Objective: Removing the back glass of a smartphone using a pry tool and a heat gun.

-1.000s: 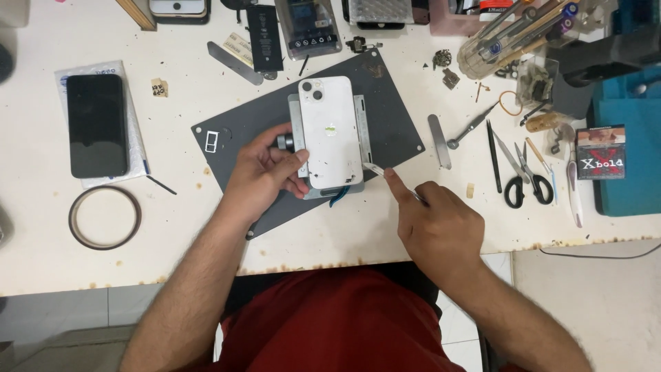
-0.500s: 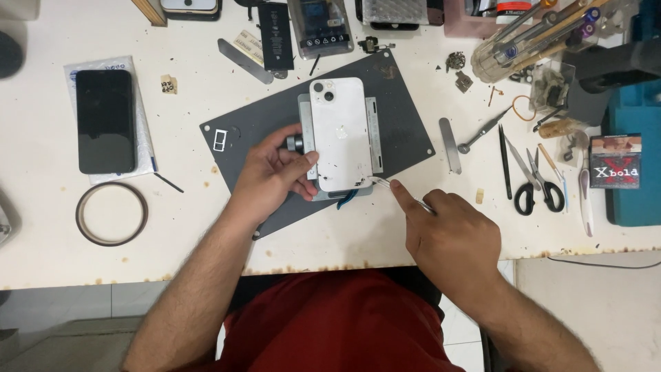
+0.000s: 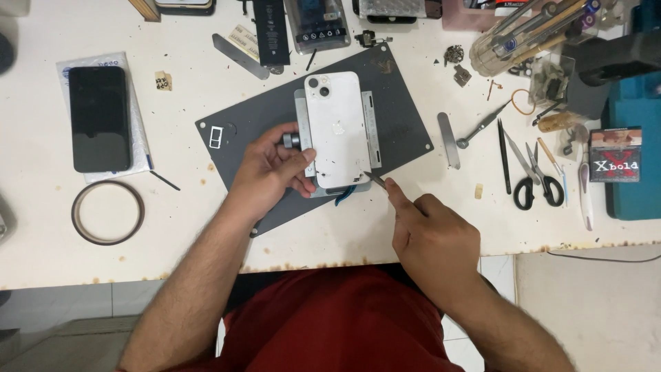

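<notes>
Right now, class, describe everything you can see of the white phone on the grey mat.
The white phone lies back-up, long axis running away from the person, in a grey metal holder on the dark grey mat. Its glossy back looks like glass, with two camera lenses at the far left corner and dark specks near the lower end. The left hand grips its lower left edge; the right hand puts a thin metal tool at its lower right corner.
</notes>
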